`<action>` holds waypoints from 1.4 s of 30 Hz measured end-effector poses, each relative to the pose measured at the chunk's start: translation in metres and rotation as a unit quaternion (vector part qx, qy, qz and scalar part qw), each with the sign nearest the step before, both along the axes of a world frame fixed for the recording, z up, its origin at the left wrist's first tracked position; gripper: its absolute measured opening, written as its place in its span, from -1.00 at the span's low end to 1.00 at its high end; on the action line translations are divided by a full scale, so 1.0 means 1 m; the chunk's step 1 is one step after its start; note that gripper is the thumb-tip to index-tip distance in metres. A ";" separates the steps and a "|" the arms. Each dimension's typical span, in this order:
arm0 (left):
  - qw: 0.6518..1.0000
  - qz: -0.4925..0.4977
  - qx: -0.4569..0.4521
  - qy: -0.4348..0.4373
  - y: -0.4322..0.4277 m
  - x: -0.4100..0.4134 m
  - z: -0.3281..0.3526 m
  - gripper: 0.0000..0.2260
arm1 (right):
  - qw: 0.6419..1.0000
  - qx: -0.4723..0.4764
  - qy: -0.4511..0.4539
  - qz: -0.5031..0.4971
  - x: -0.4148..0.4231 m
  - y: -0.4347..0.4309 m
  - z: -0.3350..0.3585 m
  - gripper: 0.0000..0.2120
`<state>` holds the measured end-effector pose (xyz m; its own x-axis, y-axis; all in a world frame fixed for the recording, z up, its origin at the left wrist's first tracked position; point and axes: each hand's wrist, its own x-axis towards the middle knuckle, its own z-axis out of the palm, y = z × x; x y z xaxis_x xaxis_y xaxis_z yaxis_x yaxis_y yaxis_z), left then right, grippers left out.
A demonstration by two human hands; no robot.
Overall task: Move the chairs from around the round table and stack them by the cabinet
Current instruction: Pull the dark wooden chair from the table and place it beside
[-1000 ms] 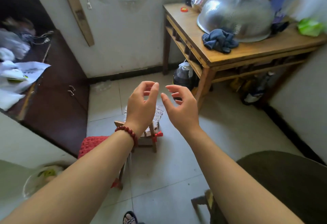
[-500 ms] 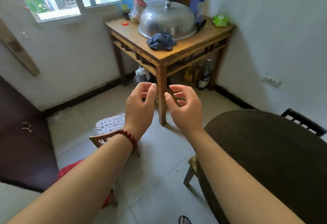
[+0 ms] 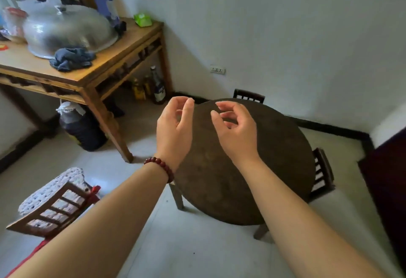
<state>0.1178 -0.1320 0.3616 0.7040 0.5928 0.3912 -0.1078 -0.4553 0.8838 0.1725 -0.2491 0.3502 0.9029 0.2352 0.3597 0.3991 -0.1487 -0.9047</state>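
Note:
A dark round table [image 3: 252, 181] stands low in the middle right. Behind it, by the wall, the dark back of one chair [image 3: 249, 96] shows. A second dark chair [image 3: 321, 172] sits at the table's right edge. At lower left stands a small wooden chair [image 3: 50, 205] with a white crocheted cushion, away from the table. My left hand [image 3: 174, 130], with a red bead bracelet, and my right hand [image 3: 236, 129] are raised over the table's near side, fingers curled and apart, holding nothing.
A square wooden table [image 3: 92, 67] at upper left carries a metal dome cover [image 3: 68, 29], a blue cloth and bottles. A dark jug [image 3: 81, 126] and bottles [image 3: 153, 89] stand beneath it. Dark furniture [image 3: 388, 181] lines the right edge. Pale tiled floor lies in front.
The view has swung right: the round table has moved to the centre, the square table and cushioned chair have slid left. Both hands stay raised and empty.

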 end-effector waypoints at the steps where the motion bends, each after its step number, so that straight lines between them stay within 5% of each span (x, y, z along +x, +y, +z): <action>1: 1.000 -0.006 -0.003 -0.001 -0.013 0.006 0.001 -0.79 | 1.000 -0.003 -0.002 -0.010 0.003 -0.015 -0.001 -0.83; 23: 0.997 -0.017 -0.048 0.050 -0.321 0.145 -0.033 -0.80 | 0.999 -0.025 0.002 -0.027 0.134 -0.322 -0.028 -0.84; 42: 0.994 -0.003 -0.060 0.094 -0.342 0.288 -0.071 -0.79 | 0.997 -0.070 0.017 0.010 0.280 -0.345 -0.060 -0.94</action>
<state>0.4057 -0.4737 0.2907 0.7623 0.6222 0.1784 0.0626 -0.3452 0.9364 0.4530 -0.5941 0.2901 0.9084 0.2997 0.2917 0.3734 -0.2673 -0.8883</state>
